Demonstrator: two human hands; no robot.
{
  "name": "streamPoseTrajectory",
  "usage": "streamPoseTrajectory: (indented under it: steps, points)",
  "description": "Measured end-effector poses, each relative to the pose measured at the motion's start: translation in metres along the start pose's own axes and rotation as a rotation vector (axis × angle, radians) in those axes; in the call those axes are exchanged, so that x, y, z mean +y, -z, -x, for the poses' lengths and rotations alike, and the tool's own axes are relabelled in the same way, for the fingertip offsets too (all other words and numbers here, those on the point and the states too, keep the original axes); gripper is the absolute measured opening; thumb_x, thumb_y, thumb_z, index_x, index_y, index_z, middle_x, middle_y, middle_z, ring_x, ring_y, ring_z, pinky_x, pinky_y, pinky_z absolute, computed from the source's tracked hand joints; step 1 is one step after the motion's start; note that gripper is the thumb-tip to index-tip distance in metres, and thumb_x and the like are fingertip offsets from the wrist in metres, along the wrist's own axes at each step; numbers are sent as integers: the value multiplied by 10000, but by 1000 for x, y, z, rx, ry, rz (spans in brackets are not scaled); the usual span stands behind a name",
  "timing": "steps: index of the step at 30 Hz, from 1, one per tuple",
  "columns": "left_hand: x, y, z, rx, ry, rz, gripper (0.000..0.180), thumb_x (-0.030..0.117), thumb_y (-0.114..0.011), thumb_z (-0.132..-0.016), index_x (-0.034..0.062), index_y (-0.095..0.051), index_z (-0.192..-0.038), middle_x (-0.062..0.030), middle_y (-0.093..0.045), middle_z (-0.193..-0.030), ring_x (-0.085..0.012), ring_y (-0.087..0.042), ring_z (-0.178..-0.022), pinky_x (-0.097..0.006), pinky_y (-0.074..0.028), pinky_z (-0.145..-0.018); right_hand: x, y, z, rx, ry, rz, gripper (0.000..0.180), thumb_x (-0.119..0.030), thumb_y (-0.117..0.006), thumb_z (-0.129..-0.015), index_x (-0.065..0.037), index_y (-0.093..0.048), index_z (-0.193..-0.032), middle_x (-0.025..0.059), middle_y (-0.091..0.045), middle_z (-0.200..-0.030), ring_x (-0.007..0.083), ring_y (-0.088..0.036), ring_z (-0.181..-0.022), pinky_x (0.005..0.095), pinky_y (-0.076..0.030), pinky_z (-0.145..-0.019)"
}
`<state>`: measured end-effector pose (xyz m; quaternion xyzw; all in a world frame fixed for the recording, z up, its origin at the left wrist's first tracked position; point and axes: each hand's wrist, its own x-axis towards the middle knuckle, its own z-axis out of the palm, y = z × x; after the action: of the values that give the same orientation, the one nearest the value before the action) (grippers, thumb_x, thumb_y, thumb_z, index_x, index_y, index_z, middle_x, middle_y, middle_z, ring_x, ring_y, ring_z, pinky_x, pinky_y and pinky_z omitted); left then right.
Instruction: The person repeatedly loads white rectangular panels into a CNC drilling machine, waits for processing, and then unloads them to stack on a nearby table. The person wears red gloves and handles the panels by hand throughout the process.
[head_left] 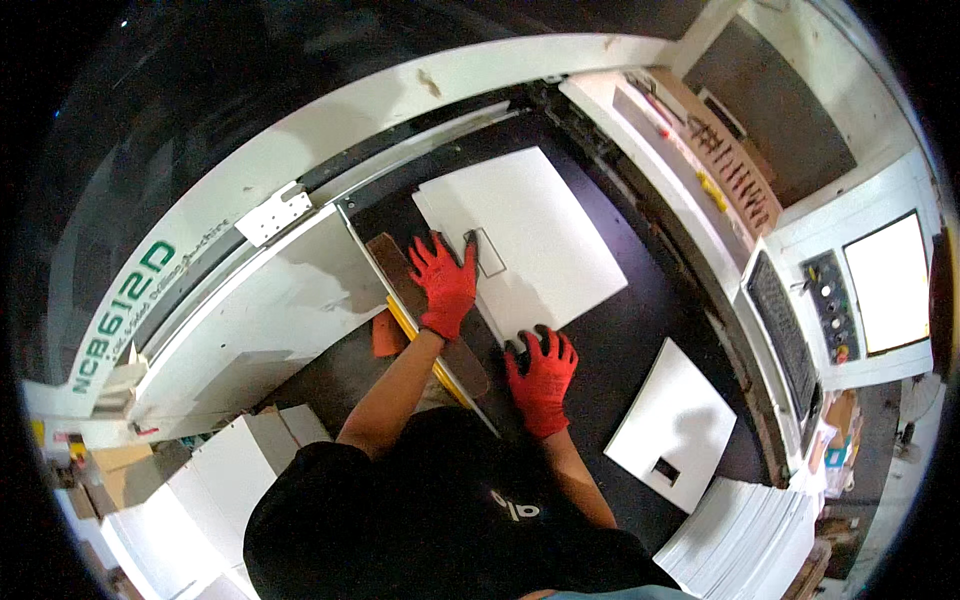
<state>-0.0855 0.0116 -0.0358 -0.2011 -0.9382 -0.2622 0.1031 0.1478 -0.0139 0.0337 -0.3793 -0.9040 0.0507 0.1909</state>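
A white flat panel (560,220) lies on the dark machine table, with a thin rectangular outline (491,254) near its left edge. My left hand (446,285), in a red glove with dark fingertips, lies at the panel's left edge; its fingers are spread and the thumb reaches toward the outline. At the panel's near corner is my right hand (542,380), gloved the same way, its fingers apart and the tips touching the edge. Closer on the right rests a second white panel (672,420) with a small rectangular cutout.
A stack of white panels (745,535) stands at the lower right. Along the table's left side run a brown strip (465,368) and a yellow bar (403,316). On the right are a rack of tools (728,165), a keyboard (778,318) and a lit screen (886,284).
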Motion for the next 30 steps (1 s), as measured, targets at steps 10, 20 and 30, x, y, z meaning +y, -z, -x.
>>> streamPoseTrajectory:
  steps: [10,20,30]
  points:
    - [22,-30,-50,-133,-164,12,978,729,-607,-884,-39,-515,-1483,-231,-410,-1617,-415,-300,-1538,-742,-113,-1200,33,-76,-98,34,-191,-125,716,-374,-826,-823,-149,-544,-1442,253,-365,-1592,547,-366,-1411,637,-268,-1204]
    - [90,-154,-192,-64,-316,84,1051,807,-526,-888,-34,-486,-1517,-245,-393,-1628,-416,-293,-1547,-706,-112,-1223,82,-147,-261,230,-261,-73,661,-440,-819,-822,-184,-579,-1383,271,-439,-1521,538,-380,-1409,663,-252,-1187]
    - [80,-182,-296,-116,-318,201,1119,840,-629,-769,-58,-570,-1433,-271,-448,-1578,-434,-390,-1475,-638,-179,-1230,47,-188,-348,218,-323,-57,881,-585,-825,-739,-60,-509,-1373,302,-571,-1334,530,-406,-1396,709,-210,-1175]
